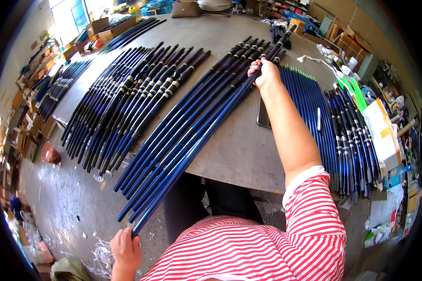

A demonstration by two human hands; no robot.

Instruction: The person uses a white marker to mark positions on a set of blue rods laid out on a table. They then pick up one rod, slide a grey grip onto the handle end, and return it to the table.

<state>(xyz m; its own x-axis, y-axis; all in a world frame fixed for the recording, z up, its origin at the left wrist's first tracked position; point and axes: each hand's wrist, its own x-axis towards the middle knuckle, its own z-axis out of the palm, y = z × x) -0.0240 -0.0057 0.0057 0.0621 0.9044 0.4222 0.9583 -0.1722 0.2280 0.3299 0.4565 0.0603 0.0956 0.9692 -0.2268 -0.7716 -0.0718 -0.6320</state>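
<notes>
A long blue fishing rod [162, 199] slants across the front of the table, and both hands are on it. My left hand [125, 248] is closed around its lower end, past the table's near edge. Farther up, my right hand [266, 74] grips the dark upper part, fingers wrapped round. Just left of it, several similar blue rods [173, 122] lie side by side with their black handle ends pointing away; some are partly covered by the held one. Whether my right hand grips more than one rod cannot be made out.
Dark rods [122, 100] with silver rings lie in a wide group at left. Right of my arm are thin blue rods [300, 103] with green tips and black-fitted rods [349, 140]. A flat dark device [263, 116] lies beside my forearm. A reddish bucket [50, 153] stands on the floor.
</notes>
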